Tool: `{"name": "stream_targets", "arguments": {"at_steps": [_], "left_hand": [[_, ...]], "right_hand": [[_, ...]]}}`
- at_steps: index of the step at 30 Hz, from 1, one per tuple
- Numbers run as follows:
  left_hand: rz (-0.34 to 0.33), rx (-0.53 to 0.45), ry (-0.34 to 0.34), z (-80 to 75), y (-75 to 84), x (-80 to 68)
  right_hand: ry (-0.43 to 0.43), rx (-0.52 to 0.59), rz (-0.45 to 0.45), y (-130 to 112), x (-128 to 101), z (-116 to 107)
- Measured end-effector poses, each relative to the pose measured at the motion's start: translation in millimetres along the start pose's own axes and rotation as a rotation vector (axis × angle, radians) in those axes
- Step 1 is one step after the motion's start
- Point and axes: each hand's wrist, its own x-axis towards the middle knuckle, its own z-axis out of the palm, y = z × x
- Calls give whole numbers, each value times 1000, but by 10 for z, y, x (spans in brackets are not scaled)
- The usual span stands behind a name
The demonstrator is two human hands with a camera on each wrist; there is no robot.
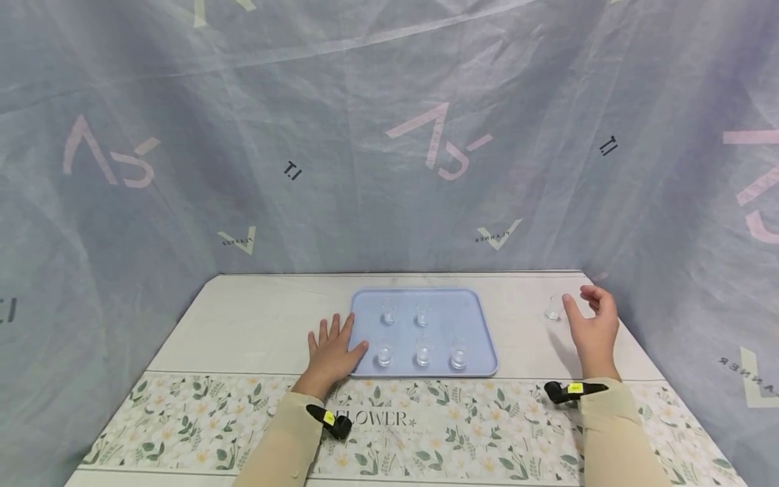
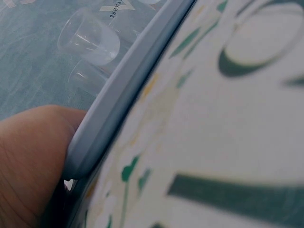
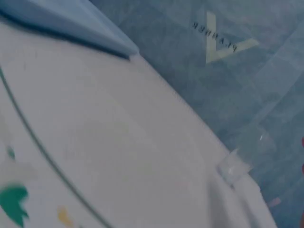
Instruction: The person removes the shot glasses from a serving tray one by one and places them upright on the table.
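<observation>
A light blue tray (image 1: 450, 318) lies on the table with small clear glasses standing upright on it. Two are in its back row, one of them a glass (image 1: 422, 314); three stand in front, among them a glass (image 1: 459, 355). My left hand (image 1: 331, 352) rests at the tray's left edge, fingers spread, thumb over the rim. In the left wrist view the hand (image 2: 33, 156) meets the tray's corner. To the right of the tray, another clear glass (image 1: 553, 308) stands on the table. Beside it my right hand (image 1: 596, 335) is raised, thumb and fingers apart around nothing.
A white cloth with a floral band (image 1: 450, 433) covers the table. Grey-blue curtains (image 1: 341, 169) hang behind and at both sides. The right-hand curtain comes close to my right hand. Black straps with small devices (image 1: 331, 421) sit on both wrists.
</observation>
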Motion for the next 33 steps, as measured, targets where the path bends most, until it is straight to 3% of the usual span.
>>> {"name": "stream_targets", "arguments": {"at_steps": [3,8,13,18,25,33], "left_hand": [[-1,2,-3,22,-11,11],[-2,5,-16,20,-10,20],[8,8,-8,5,-3,12],[1,17,-9,7,-21,12],[-2,21,-25,22,-36,26],[3,12,-10,4,-16,7]], "right_hand": [[19,51,-55,-143,-14,20],[-38,134,-122,-359,-74,103],[-187,158,-152,-644,-230,168],[-370,112,-194,-937,-445,196],[-604,82,-293,-973,-630,275],[-815,195,-292,-847,-757,390]]}}
